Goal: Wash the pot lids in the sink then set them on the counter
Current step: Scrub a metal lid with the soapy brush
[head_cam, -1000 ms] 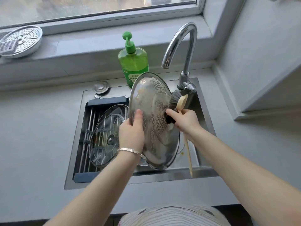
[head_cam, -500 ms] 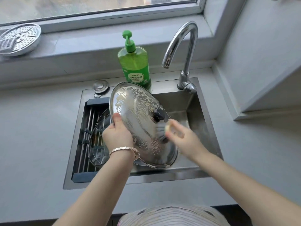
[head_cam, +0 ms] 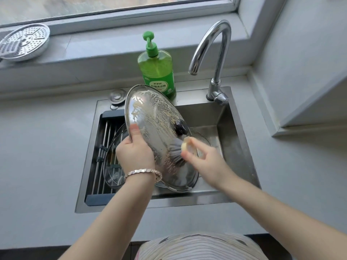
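Steel pot lid (head_cam: 159, 132): centre frame, held tilted over the sink (head_cam: 187, 200), domed top toward the camera. Suds streak across it. The black knob (head_cam: 180, 127) sits right of its middle. The upper edge stands just in front of the green dish-soap bottle (head_cam: 156, 70), and the lower edge hangs low near the sink's front wall. Not yet rinsed, not yet on the surface (head_cam: 47, 147).

Left grip (head_cam: 134, 154): clamps the lid's left rim, thumb flat on the soapy top face, fingers hidden behind. Bracelet (head_cam: 144, 174) at the wrist.

Right grip (head_cam: 204, 160): motion-blurred, fingers curled round the pale handle of a dish brush (head_cam: 176, 152). Dark bristles press on the lid just below the knob.

The lid sits between the two grips. The left one carries it; the right one only pushes against it.

Risks, as judged:
- The hold is a one-edge pinch on slick metal, so a hard brush stroke low on the face could lever the lid round or slide it out from under the thumb.
- A glass lid (head_cam: 112, 171) lies beneath on the drain rack (head_cam: 102, 147), left part of the basin. A drop would likely strike it.
- The bristles may snag on the knob.

Outward:
- Faucet (head_cam: 214, 53), upper right, no stream visible.
- Round drain cap (head_cam: 118, 95) on the sink's back ledge.
- Perforated steamer plate (head_cam: 24, 42) on the window sill, upper left.
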Motion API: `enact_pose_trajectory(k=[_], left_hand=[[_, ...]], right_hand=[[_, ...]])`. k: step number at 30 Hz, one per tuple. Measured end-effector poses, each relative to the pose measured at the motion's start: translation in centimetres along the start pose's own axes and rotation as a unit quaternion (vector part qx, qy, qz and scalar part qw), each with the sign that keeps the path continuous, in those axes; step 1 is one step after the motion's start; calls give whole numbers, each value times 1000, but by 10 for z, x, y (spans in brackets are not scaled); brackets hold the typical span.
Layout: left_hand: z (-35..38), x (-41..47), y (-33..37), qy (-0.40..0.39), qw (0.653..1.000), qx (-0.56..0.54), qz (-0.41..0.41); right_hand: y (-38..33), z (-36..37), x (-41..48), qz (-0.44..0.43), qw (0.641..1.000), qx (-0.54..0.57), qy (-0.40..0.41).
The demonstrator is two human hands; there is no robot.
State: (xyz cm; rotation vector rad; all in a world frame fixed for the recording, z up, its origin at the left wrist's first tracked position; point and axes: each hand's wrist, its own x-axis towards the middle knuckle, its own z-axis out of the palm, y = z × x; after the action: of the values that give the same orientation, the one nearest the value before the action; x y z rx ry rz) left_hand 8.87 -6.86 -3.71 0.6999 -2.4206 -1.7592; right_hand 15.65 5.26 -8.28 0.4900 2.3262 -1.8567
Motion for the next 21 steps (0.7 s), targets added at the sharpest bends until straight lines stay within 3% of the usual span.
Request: enact_pose_trajectory(k=[2,5,7,10,14,19,21], left_hand=[[-2,2,-1,7,1000,-3,-12],[-1,-7,-3,4,1000,-12,-22],[1,-9,-1,13,1000,-10,-10],[1,-1,2,45,999,-16,-24],[2,12,5,92,993,-34,-71],[5,22,9,131,983,-68,-109],[2,24,10,130,983,-67,-112]], right_hand=[[1,-2,1,-3,1000,17,-8],[8,-21,26,89,993,20,77],[7,-15,21,54,996,2,67],[-4,10,-2,-24,999,31,-29],[5,4,14,-15,999,-24,43],[-6,26,-12,-72,991,-104,-43],[0,7,6,-32,995,-94,19]])
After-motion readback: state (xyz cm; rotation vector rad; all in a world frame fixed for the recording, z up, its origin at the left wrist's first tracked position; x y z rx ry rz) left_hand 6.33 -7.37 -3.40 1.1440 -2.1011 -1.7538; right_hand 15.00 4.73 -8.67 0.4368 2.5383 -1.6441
